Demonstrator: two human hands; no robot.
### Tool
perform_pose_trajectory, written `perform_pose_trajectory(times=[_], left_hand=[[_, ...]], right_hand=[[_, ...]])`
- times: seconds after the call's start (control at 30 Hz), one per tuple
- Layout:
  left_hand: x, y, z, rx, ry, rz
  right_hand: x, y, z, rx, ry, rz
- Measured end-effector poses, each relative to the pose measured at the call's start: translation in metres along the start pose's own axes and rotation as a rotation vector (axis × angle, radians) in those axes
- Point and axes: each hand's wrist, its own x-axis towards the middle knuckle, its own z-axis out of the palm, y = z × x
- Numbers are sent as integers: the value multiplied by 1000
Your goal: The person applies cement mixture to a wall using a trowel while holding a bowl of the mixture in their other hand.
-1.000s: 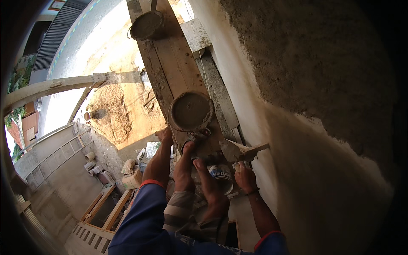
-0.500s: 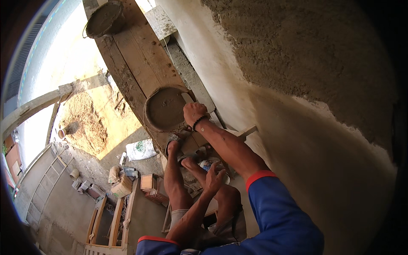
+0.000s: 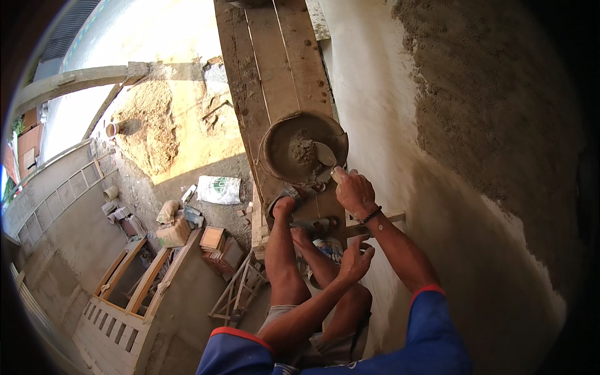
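My right hand (image 3: pixel 355 192) is wrapped round the handle of a trowel (image 3: pixel 324 154). The trowel's pale blade dips into the wet grey mortar (image 3: pixel 295 145) in a round bucket (image 3: pixel 268 140), beside a raised lump of it. That bucket stands on the wooden planks just beyond my feet. My left hand (image 3: pixel 357 259) hangs in front of my knee, holding nothing, its fingers loosely bent and apart. To the right rises a wall, with smooth pale plaster (image 3: pixel 375 94) and a rough darker patch (image 3: pixel 487 94).
The planks (image 3: pixel 278 56) form a raised walkway along the wall, with another bucket (image 3: pixel 247 2) at the far end. Far below on the left lie a white sack (image 3: pixel 219 189), stacked tiles (image 3: pixel 215 244), a sand heap (image 3: pixel 150 131) and a ladder (image 3: pixel 56 206). A short timber (image 3: pixel 390 218) juts by my right wrist.
The view has swung, so the planks and bucket sit further right. The trowel has gone from the bucket's right rim into the mortar, where a lump now stands up. My left hand stays by my knee.
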Motion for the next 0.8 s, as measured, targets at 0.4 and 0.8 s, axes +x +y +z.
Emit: perform_pose_trajectory(times=[0.4, 0.8], left_hand=[[7, 9, -6, 8, 64, 42], [4, 11, -11, 351, -8, 26]], right_hand=[[34, 4, 48, -450, 213, -179], [24, 2, -26, -421, 57, -34]])
